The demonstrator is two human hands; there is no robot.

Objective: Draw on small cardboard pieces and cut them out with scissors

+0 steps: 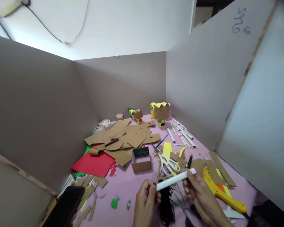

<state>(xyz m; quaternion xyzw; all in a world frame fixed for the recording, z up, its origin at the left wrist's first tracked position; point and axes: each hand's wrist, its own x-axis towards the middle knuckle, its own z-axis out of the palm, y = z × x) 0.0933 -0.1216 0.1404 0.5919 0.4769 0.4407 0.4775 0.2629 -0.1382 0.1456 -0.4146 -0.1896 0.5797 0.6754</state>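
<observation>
Both of my hands hold one white marker (pixel 174 179) with a pink cap end, low in the middle of the view. My left hand (pixel 145 201) pinches its lower left end. My right hand (pixel 198 194) grips the part near the pink end. Under the marker lies a bundle of black yarn (pixel 166 206). White-handled scissors (pixel 168 164) lie just beyond my hands on the pink table (pixel 125 186). A yellow glue gun (pixel 221 190) lies to the right of my right hand.
A small open cardboard box (pixel 141 160) stands mid-table. Brown cardboard cut-outs (pixel 124 138) pile behind it, beside red paper (pixel 94 164). Several white markers (pixel 181 134) lie at the back right, near yellow paper figures (pixel 160 112). A black phone (pixel 63 206) lies at the front left. Partition walls enclose the table.
</observation>
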